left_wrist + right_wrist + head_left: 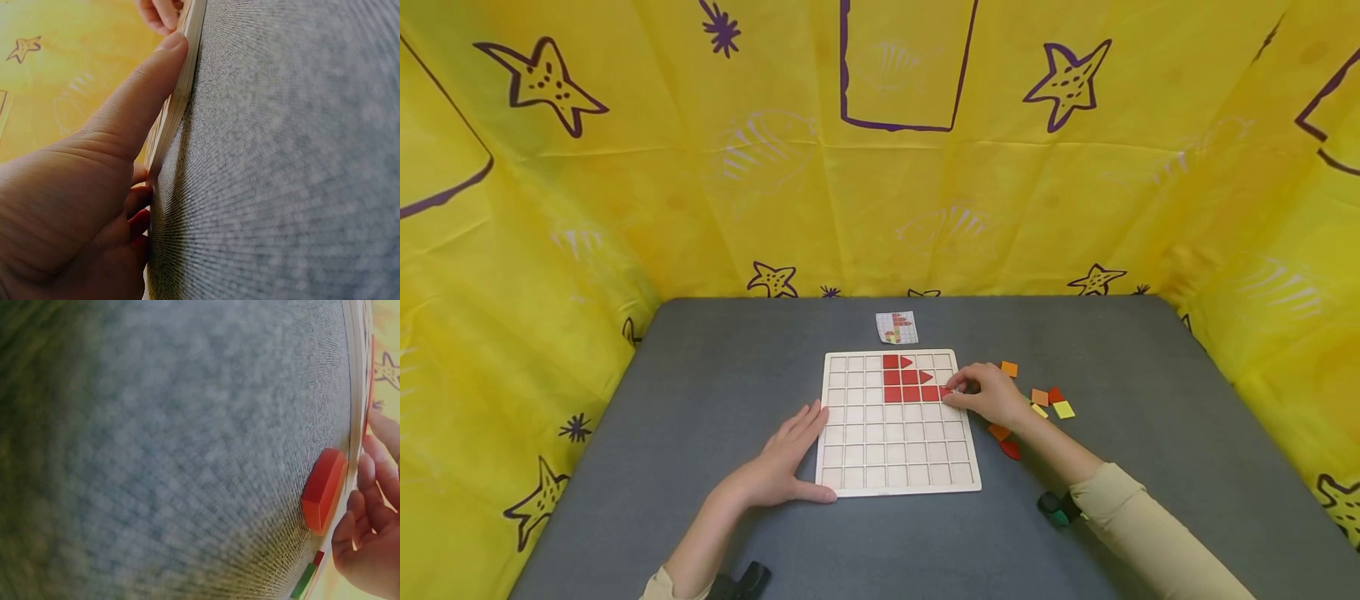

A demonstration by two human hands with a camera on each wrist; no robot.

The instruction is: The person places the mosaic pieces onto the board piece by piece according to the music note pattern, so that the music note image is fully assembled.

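Red tile: at the right end of the third row, upper right of the board, just right of centre in the head view; a small red piece (pixel 946 391), its outline partly covered by fingertips, so I cannot tell whether it lies flush in its cell.
Right hand: thumb and forefinger nearly closed, pinching that piece by its right side (pixel 991 395); the other fingers are bent.
Seating: best done by squaring the straight side to the cell wall, then pressing flat with one fingertip; a sideways push could ride up on the divider.
Red rows: red squares (pixel 911 394) fill cells to its left, and the two rows above end in red triangles (pixel 926 377) pointing right, a useful guide for turning this piece.
Grid board: wooden, centre of the frame (pixel 896 455), lower rows bare.
Left hand: fingers spread along the board's left edge, thumb at its lower-left corner, gripping nothing (pixel 782 467); a steady brace against sliding.
Pattern card: above the board (pixel 908 335), worth checking for orientation.
Loose tiles: right of the board, orange squares (pixel 1009 368), a yellow square (pixel 1063 409) and a curved red piece (pixel 1011 450); the forearm should clear them.
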